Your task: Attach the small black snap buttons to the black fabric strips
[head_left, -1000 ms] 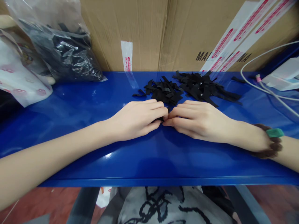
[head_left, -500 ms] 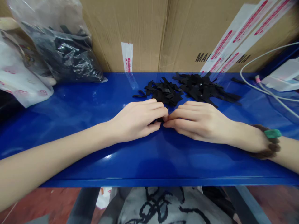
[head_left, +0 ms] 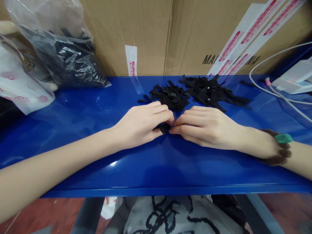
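Observation:
Between the thumb and fingers of my left hand point(head_left: 143, 125) is a small black fabric strip point(head_left: 165, 127), its end showing below the curled fingers. My right hand point(head_left: 204, 126), with a brown bracelet point(head_left: 276, 148) at the wrist, has its fingertips pinched together against the left fingertips by the strip. Whatever the right fingertips grip is hidden. Just behind the hands lie two heaps of black strips: a smaller heap point(head_left: 172, 96) on the left and a larger heap point(head_left: 209, 91) on the right, with small shiny bits in it.
A large cardboard box point(head_left: 146, 32) stands along the back of the blue table point(head_left: 102, 172). On the left are a clear plastic bag point(head_left: 73, 58) of black pieces and a white printed bag point(head_left: 31, 87). White cables point(head_left: 275, 92) and a white device point(head_left: 296, 78) lie at right.
More of the black strip now shows under my left fingers. Both hands stay close together in nearly the same place, and the view has shifted slightly.

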Tool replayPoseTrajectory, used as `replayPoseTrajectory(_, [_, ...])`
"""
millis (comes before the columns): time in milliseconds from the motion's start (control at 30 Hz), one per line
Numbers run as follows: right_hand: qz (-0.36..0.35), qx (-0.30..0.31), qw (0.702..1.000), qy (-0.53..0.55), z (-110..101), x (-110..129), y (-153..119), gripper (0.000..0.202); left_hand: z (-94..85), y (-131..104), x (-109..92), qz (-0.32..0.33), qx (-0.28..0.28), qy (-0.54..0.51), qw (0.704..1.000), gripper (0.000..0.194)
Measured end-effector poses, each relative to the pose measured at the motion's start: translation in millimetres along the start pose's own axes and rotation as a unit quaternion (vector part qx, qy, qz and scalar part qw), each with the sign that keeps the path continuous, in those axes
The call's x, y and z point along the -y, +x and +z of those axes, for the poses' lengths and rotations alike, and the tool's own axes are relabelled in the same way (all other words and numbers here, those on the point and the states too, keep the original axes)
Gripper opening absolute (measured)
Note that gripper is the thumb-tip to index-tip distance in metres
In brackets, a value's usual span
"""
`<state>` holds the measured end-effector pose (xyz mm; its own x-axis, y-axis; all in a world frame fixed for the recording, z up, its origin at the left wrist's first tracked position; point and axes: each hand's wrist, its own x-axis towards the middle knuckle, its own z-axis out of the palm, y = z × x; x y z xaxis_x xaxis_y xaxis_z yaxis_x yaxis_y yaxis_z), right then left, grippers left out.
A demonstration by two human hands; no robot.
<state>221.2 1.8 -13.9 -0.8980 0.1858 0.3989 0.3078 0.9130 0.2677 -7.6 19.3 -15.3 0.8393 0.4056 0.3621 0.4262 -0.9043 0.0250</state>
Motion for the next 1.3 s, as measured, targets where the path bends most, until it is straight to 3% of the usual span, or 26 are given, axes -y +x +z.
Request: replayPoseTrajectory(1300, [0.009, 0.025, 1.0, -0.003, -0.6, 0.0, -1.5, 0.027, 0.3, 1.0, -3.7, -0.026, 0.028, -0.063, 0.997, 0.006])
